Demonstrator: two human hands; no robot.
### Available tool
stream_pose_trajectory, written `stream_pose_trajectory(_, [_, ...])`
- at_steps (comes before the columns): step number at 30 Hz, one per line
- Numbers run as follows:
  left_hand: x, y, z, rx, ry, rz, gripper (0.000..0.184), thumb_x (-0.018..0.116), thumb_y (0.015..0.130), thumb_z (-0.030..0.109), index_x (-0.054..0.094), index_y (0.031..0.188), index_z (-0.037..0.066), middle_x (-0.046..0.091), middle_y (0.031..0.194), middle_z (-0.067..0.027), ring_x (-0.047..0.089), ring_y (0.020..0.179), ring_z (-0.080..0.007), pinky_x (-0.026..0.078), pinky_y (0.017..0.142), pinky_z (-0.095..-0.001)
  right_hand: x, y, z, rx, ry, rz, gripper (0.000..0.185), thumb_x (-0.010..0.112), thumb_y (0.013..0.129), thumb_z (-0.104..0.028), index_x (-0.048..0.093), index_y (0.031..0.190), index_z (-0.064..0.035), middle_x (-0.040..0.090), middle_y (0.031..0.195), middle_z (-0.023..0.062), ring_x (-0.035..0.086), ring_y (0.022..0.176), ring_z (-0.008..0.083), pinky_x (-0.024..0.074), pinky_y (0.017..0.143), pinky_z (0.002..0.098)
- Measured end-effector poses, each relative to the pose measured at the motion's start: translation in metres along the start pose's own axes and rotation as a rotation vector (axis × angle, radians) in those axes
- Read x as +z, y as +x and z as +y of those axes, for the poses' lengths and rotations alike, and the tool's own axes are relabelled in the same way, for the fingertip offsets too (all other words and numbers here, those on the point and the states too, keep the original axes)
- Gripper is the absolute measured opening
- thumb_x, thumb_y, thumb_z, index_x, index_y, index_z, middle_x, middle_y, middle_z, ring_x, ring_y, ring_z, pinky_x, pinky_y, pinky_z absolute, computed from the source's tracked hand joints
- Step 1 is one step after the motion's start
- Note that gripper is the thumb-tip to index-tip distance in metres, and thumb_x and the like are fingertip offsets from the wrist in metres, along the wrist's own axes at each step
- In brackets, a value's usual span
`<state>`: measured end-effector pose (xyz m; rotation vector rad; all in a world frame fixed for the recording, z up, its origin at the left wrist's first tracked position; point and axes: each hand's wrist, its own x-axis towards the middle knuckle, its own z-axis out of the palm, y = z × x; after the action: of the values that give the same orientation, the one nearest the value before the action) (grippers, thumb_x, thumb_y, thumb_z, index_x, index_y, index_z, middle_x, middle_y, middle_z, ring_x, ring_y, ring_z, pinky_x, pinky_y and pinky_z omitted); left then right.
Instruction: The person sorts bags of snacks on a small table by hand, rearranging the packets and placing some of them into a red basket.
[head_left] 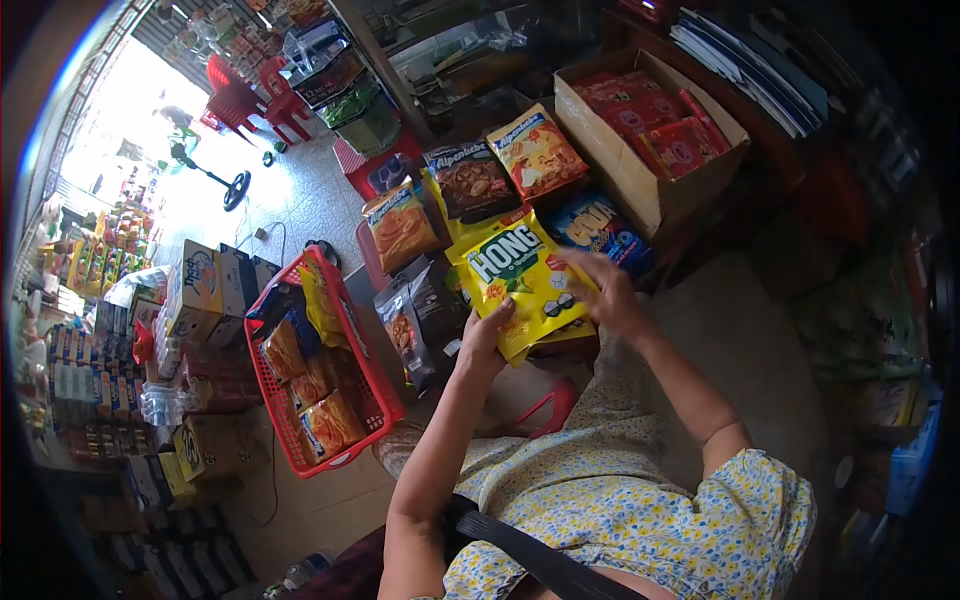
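Tiles (pixel 312 212) reach a bright doorway (pixel 105 115) — left hand (pixel 486 334) grasps yellow bag (pixel 522 272) — right hand (pixel 612 297) touches it, grip unclear.

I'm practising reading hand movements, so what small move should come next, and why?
Perhaps lay the yellow bag down beside the brown Alpenliebe bag: the left hand holds its lower left edge, the right hand is at its right side, and the brown one lies just beyond.

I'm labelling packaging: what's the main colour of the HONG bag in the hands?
The HONG bag is mostly yellow, best seen in the head view.
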<state>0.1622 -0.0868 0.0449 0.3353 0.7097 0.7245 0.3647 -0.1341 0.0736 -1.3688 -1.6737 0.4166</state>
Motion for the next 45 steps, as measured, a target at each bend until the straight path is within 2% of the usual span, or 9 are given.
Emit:
stream_pose_trajectory(3, [0.011,-0.005,-0.006,0.074,0.184,-0.034,0.037,0.057,0.082,0.011,0.042,0.115,0.003,0.056,0.104,-0.0117,0.059,0.090,-0.0249,0.051,0.075,-0.0399,-0.004,0.009,0.033,0.673,0.346,-0.106,0.067,0.067,0.074,-0.039,0.040,0.121,0.0010,0.056,0.102,0.0152,0.056,0.089,0.0185,0.0467,0.076,0.0305])
stream_pose_trajectory(6, [0.021,-0.005,-0.018,0.142,0.284,-0.028,0.039,0.059,0.081,0.014,0.042,0.115,0.004,0.056,0.103,-0.0088,0.059,0.090,-0.0209,0.050,0.077,-0.0353,-0.003,0.003,0.035,0.798,0.906,-0.272,0.056,0.070,0.074,-0.020,0.041,0.118,-0.0020,0.057,0.099,0.0060,0.055,0.086,0.0113,0.0474,0.071,0.0240])
stream_pose_trajectory(17, [0.057,0.014,-0.031,-0.027,0.588,-0.109,0.072,0.055,0.083,0.011,0.008,0.137,0.003,0.044,0.123,-0.0160,0.050,0.102,-0.0215,0.043,0.083,-0.0311,-0.052,0.020,0.121,0.693,0.523,-0.016,0.036,0.065,0.072,-0.002,0.052,0.105,0.0017,0.059,0.089,0.0060,0.056,0.077,0.0115,0.0474,0.067,0.0245])
stream_pose_trajectory(23, [0.049,0.016,-0.038,0.043,0.789,-0.175,0.065,0.056,0.082,0.010,0.019,0.134,-0.002,0.042,0.125,-0.0159,0.046,0.108,-0.0192,0.038,0.089,-0.0267,-0.033,0.027,0.146,0.663,0.212,0.031,0.056,0.072,0.063,-0.007,0.048,0.113,0.0011,0.059,0.099,0.0148,0.057,0.091,0.0206,0.0448,0.079,0.0303])
stream_pose_trajectory(25, [0.045,0.017,-0.040,0.077,0.851,-0.159,0.064,0.058,0.080,0.013,0.024,0.133,-0.001,0.048,0.117,-0.0147,0.050,0.099,-0.0166,0.041,0.083,-0.0257,-0.034,0.034,0.128,0.361,-0.139,0.095,0.063,0.071,0.065,-0.007,0.042,0.120,-0.0016,0.055,0.109,0.0150,0.053,0.100,0.0212,0.0417,0.085,0.0301])
stream_pose_trajectory(29, [0.039,0.016,-0.044,0.107,1.019,-0.178,0.061,0.060,0.078,0.016,0.032,0.130,0.001,0.056,0.106,-0.0150,0.055,0.088,-0.0148,0.044,0.076,-0.0250,-0.043,0.044,0.092,0.340,-0.471,-0.161,0.067,0.069,0.067,-0.011,0.037,0.125,-0.0035,0.048,0.116,0.0226,0.048,0.105,0.0354,0.0395,0.089,0.0354])
stream_pose_trajectory(36, [0.032,0.007,-0.044,0.003,1.109,-0.289,0.055,0.058,0.082,0.014,0.034,0.130,0.002,0.059,0.101,-0.0112,0.055,0.091,-0.0131,0.043,0.077,-0.0241,-0.014,-0.007,0.014,0.002,-0.766,-0.609,0.078,0.067,0.067,-0.021,0.028,0.134,-0.0284,0.011,0.143,0.0092,0.012,0.130,0.0338,0.0140,0.101,0.0542])
stream_pose_trajectory(39, [0.032,-0.013,-0.023,0.072,1.316,-0.340,0.045,0.056,0.082,0.012,0.043,0.123,0.002,0.059,0.103,-0.0078,0.055,0.091,-0.0119,0.044,0.076,-0.0249,0.002,-0.029,0.045,-0.087,-0.795,-0.551,0.074,0.065,0.069,-0.017,0.030,0.133,-0.0287,0.012,0.144,0.0061,0.013,0.130,0.0318,0.0143,0.101,0.0541])
stream_pose_trajectory(45, [-0.011,-0.074,0.046,0.359,0.927,-0.013,0.034,0.050,0.085,0.006,0.048,0.119,0.003,0.060,0.102,-0.0075,0.054,0.090,-0.0099,0.044,0.077,-0.0227,-0.008,-0.022,0.067,-0.223,-0.811,-0.393,0.055,0.067,0.066,-0.018,0.050,0.118,-0.0253,0.036,0.134,0.0023,0.029,0.125,0.0276,0.0196,0.100,0.0492])
